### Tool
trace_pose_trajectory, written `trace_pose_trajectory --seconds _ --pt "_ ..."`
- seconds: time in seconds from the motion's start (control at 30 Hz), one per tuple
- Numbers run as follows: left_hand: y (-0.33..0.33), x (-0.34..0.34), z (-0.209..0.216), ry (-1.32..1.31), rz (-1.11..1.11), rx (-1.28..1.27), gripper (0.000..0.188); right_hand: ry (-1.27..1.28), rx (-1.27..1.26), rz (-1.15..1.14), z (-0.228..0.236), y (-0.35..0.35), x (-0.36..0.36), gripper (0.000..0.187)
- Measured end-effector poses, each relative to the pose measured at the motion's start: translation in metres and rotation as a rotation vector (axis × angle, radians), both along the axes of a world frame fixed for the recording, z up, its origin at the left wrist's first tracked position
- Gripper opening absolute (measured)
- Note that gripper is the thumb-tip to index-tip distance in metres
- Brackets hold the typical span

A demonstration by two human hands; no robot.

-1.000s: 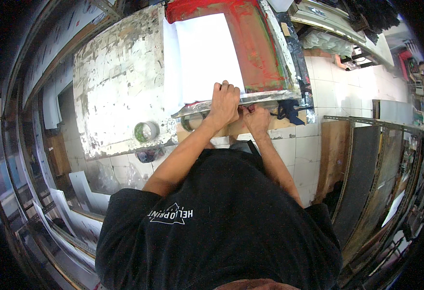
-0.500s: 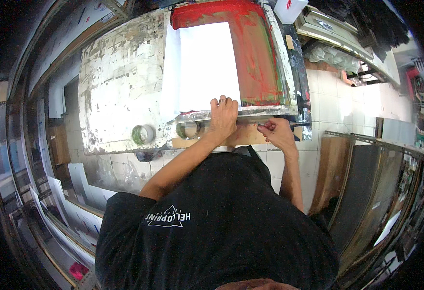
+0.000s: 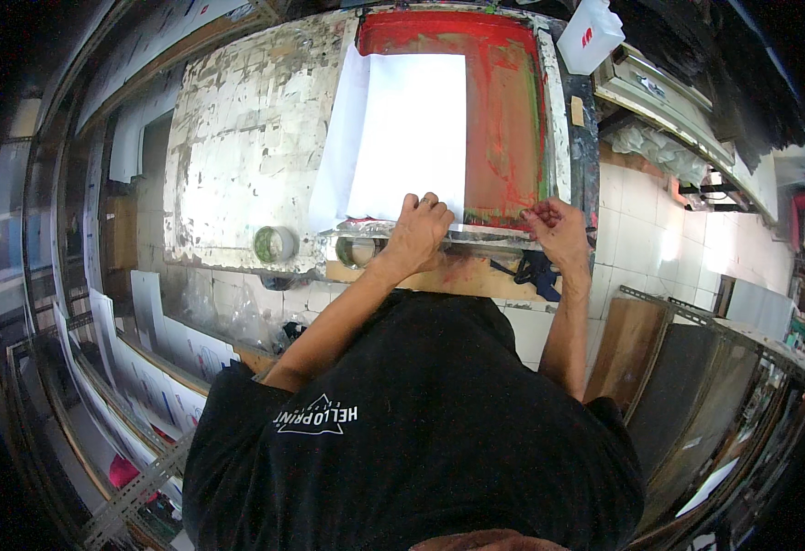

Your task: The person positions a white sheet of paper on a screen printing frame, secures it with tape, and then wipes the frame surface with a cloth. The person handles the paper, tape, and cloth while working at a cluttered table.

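Firstly, one plain white sheet (image 3: 413, 138), lying over the left part of a printing screen (image 3: 503, 119), its near edge at the screen's near rim. Screen: mesh brownish and streaked with red, reddest along the far side, with green along the right edge; frame pale and stained.

Lettering: one black shirt (image 3: 421, 404), bearing white print and a thin white outlined shape (upside down in this view). One white plastic jug (image 3: 591, 39), beyond the screen's far right corner, carrying a red mark; its contents cannot be told.

Rings: two rolls of tape (image 3: 286, 244), greenish inside, both hollow; one on the worktable (image 3: 246, 147), the other just left of the left wrist.

Hands: left hand (image 3: 423, 228), forearm slanting in from lower left, back of the hand uppermost, fingers narrow and curled at the sheet's near edge; whether they pinch it cannot be told. Right hand (image 3: 560, 230), forearm nearly upright, at the screen's near right corner, fingertips bunched toward the thumb; whether anything small lies between them cannot be told.

Surroundings: dark cloth (image 3: 540, 275) below the right hand, on a brown board (image 3: 453, 272); metal racks (image 3: 136, 496) at left, holding pale panels (image 3: 159, 367).
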State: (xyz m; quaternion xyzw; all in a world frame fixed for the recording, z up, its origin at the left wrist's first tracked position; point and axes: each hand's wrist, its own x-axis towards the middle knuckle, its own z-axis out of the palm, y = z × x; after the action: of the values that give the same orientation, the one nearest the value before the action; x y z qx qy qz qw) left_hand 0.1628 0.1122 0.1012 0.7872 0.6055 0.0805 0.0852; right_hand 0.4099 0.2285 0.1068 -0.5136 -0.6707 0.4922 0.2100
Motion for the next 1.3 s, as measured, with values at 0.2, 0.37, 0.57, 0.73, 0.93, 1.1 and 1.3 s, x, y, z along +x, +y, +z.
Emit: trace_pose_trajectory --seconds 0.2,0.37,0.57,0.73,0.93,1.1,1.3 --pt "0.004 0.01 0.005 0.001 0.077 -0.074 0.042 0.044 0.022 0.008 0.003 0.01 -0.009 0.019" --pt "0.002 0.02 -0.009 0.004 0.113 0.014 0.041 -0.068 0.114 0.027 0.0 0.022 -0.018 0.018" --pt "-0.002 0.026 -0.027 0.054 0.12 0.12 0.025 -0.231 0.336 0.047 -0.017 0.035 -0.027 0.015" --pt "-0.002 0.033 -0.028 0.044 0.184 0.127 0.018 -0.348 0.55 0.073 -0.022 0.047 -0.043 0.015" --pt "-0.007 0.022 -0.038 0.028 0.209 0.081 0.068 -0.453 0.585 0.233 -0.038 0.058 -0.081 0.02" --pt "-0.022 0.0 0.006 -0.329 0.264 0.061 0.08 -0.635 0.648 0.298 -0.049 0.058 -0.096 0.022" --pt "-0.079 -0.046 0.011 -0.294 0.49 0.383 0.065 -0.625 0.693 0.366 -0.054 0.06 -0.103 0.022"
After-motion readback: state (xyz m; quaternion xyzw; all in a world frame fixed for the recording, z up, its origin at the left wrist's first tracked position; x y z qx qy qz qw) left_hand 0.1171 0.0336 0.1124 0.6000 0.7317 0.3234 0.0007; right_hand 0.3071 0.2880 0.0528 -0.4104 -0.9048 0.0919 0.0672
